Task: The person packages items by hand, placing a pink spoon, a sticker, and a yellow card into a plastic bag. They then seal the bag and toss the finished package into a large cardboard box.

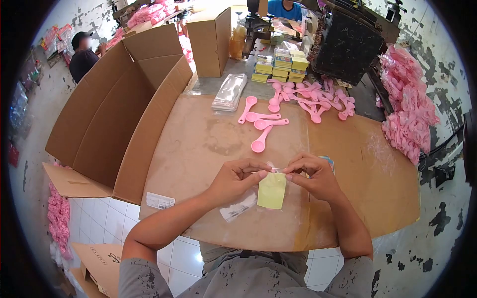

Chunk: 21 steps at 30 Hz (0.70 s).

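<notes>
My left hand [242, 177] pinches the upper left corner of a small clear plastic bag [278, 170]. At the bag's other top corner, the fingertips of my right hand [316, 176] are closed on it too. A pale yellow card [271, 191] shows through the bag, hanging below my fingers. A bit of pink shows behind my left fingertips, too hidden to name. Several pink measuring spoons [258, 145] lie just beyond my hands. Clear bags [238, 207] rest by my left wrist, and printed cards [328, 160] are partly covered by my right hand.
A large open carton [107, 114] stands left of the cardboard-covered table [198, 149]. Toward the back are a stack of clear bags [229, 93], a spoon pile [318, 97], card stacks [282, 64] and a black machine [346, 42]. Pink bagged items [407, 99] hang at right. A person [85, 58] sits far left.
</notes>
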Each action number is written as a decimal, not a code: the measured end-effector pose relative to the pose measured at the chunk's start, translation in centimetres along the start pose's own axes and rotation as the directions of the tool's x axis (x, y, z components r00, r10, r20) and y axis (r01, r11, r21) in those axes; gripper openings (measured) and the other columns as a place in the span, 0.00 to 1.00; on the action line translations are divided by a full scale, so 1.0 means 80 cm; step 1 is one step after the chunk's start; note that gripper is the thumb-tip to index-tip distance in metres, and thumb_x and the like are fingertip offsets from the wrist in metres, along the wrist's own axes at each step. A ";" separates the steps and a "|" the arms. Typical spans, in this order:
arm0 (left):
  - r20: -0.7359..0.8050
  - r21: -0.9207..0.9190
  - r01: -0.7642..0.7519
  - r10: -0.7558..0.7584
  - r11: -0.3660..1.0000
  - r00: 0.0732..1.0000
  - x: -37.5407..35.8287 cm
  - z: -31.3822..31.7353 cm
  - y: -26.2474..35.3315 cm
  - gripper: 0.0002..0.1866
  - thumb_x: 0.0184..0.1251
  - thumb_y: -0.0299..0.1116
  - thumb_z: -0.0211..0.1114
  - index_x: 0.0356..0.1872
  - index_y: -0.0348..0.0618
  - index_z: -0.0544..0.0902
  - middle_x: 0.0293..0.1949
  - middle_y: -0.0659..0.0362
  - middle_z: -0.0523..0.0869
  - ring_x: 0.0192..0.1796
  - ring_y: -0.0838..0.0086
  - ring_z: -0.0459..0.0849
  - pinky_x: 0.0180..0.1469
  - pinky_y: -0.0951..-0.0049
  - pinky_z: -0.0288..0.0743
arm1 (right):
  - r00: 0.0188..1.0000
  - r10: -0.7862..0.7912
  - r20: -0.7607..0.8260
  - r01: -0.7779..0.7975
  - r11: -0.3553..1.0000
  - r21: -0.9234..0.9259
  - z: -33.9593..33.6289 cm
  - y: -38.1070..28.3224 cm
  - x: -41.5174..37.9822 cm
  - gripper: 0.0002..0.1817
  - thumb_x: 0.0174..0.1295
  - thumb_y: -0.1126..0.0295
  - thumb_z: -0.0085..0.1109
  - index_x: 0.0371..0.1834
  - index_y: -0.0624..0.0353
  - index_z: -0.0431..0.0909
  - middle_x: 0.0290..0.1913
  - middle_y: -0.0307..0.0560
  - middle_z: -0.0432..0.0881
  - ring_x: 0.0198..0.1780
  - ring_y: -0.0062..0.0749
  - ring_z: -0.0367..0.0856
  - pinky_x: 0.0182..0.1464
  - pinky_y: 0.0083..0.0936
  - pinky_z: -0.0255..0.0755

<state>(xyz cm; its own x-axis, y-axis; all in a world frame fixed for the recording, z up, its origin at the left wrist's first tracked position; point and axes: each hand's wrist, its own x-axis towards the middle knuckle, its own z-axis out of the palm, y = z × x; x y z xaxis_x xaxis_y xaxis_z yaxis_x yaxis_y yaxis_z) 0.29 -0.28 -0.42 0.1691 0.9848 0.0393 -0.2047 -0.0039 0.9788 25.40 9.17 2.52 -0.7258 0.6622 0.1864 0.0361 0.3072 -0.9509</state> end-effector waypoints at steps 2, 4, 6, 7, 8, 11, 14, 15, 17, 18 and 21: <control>0.006 0.008 0.022 -0.022 1.000 1.000 0.001 0.001 0.001 0.14 0.82 0.27 0.63 0.61 0.31 0.82 0.55 0.52 0.90 0.55 0.74 0.90 0.56 0.71 0.88 | 1.000 0.027 0.004 -0.028 0.999 0.025 -0.001 0.002 0.000 0.07 0.68 0.79 0.70 0.48 0.64 0.90 0.49 0.40 0.84 0.46 0.20 0.83 0.46 0.20 0.76; 0.025 -0.042 0.071 -0.070 0.997 0.997 0.002 0.002 0.005 0.15 0.81 0.27 0.65 0.63 0.32 0.82 0.57 0.52 0.90 0.56 0.74 0.90 0.57 0.72 0.87 | 1.000 0.026 0.014 -0.027 0.999 0.031 -0.004 0.006 0.000 0.09 0.68 0.79 0.69 0.50 0.64 0.89 0.49 0.40 0.83 0.46 0.20 0.82 0.47 0.20 0.76; 0.020 -0.037 0.022 -0.021 0.999 1.000 0.003 0.003 0.001 0.14 0.82 0.26 0.62 0.62 0.32 0.80 0.53 0.53 0.91 0.52 0.74 0.91 0.52 0.71 0.90 | 1.000 -0.006 0.029 0.005 1.000 0.021 -0.007 0.012 0.002 0.13 0.69 0.80 0.69 0.55 0.64 0.87 0.50 0.39 0.83 0.47 0.19 0.82 0.48 0.20 0.76; 0.017 -0.034 -0.003 0.003 0.999 1.000 0.003 0.004 0.000 0.14 0.83 0.26 0.60 0.62 0.32 0.80 0.51 0.54 0.91 0.51 0.74 0.91 0.49 0.70 0.91 | 1.000 0.015 0.006 -0.015 0.998 0.063 -0.004 0.013 0.002 0.15 0.69 0.80 0.69 0.58 0.63 0.85 0.50 0.39 0.82 0.47 0.19 0.82 0.49 0.20 0.76; 0.010 -0.032 -0.013 0.013 0.999 1.000 0.003 0.004 0.000 0.13 0.83 0.26 0.60 0.62 0.32 0.80 0.51 0.53 0.91 0.51 0.74 0.91 0.49 0.71 0.91 | 0.999 0.037 -0.016 -0.035 0.994 0.105 -0.001 0.013 0.001 0.17 0.69 0.80 0.68 0.61 0.63 0.83 0.50 0.38 0.82 0.48 0.19 0.82 0.49 0.21 0.76; -0.014 -0.025 -0.035 0.034 0.999 0.999 0.002 0.003 0.003 0.13 0.84 0.26 0.59 0.62 0.32 0.80 0.50 0.54 0.91 0.50 0.74 0.91 0.50 0.71 0.90 | 0.996 0.089 0.030 -0.091 0.991 0.101 0.012 -0.008 -0.001 0.21 0.69 0.79 0.68 0.65 0.63 0.79 0.48 0.37 0.81 0.47 0.18 0.81 0.50 0.21 0.77; -0.070 -0.069 -0.051 0.046 0.996 0.996 0.001 0.005 0.010 0.13 0.84 0.26 0.59 0.62 0.32 0.80 0.49 0.55 0.91 0.49 0.75 0.91 0.52 0.71 0.89 | 0.986 0.148 0.076 -0.155 0.984 0.084 0.012 -0.002 -0.003 0.20 0.70 0.79 0.68 0.63 0.64 0.79 0.45 0.36 0.82 0.46 0.17 0.81 0.49 0.20 0.77; -0.109 -0.115 -0.068 0.055 0.991 0.993 0.002 0.009 0.011 0.13 0.84 0.26 0.60 0.62 0.32 0.80 0.48 0.55 0.91 0.49 0.75 0.90 0.52 0.71 0.88 | 0.982 0.169 0.081 -0.176 0.980 0.088 0.010 0.002 -0.003 0.19 0.70 0.79 0.69 0.62 0.64 0.80 0.44 0.35 0.82 0.45 0.17 0.81 0.49 0.20 0.77; -0.130 -0.163 -0.125 0.104 0.979 0.986 0.002 0.012 0.012 0.14 0.83 0.26 0.62 0.63 0.34 0.80 0.48 0.56 0.91 0.49 0.76 0.90 0.52 0.72 0.88 | 0.985 0.154 0.078 -0.163 0.978 0.128 0.005 0.001 -0.003 0.18 0.70 0.78 0.69 0.61 0.65 0.80 0.43 0.35 0.83 0.45 0.17 0.82 0.48 0.20 0.76; -0.113 -0.166 -0.163 0.146 0.973 0.983 0.002 0.013 0.010 0.15 0.82 0.26 0.63 0.63 0.35 0.80 0.49 0.55 0.91 0.50 0.76 0.90 0.52 0.72 0.88 | 0.986 0.146 0.077 -0.156 0.977 0.147 0.004 0.000 -0.003 0.17 0.70 0.78 0.69 0.61 0.65 0.80 0.43 0.35 0.84 0.44 0.17 0.82 0.48 0.19 0.76; 0.109 -0.013 -0.044 0.046 0.999 0.993 0.004 -0.004 0.001 0.18 0.80 0.25 0.65 0.66 0.37 0.78 0.52 0.55 0.89 0.51 0.75 0.90 0.52 0.71 0.87 | 0.990 0.098 0.096 -0.112 0.983 0.144 0.002 -0.016 -0.003 0.17 0.70 0.78 0.70 0.60 0.65 0.81 0.43 0.35 0.84 0.44 0.17 0.82 0.48 0.19 0.77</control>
<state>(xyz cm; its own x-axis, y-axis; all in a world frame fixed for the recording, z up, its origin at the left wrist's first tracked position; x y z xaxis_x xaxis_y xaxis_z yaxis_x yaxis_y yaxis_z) 0.02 0.12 -0.43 0.2641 0.9587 0.1057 -0.2242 -0.0455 0.9735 25.47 8.51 3.65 -0.7814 0.6204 0.0674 0.0174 0.1296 -0.9914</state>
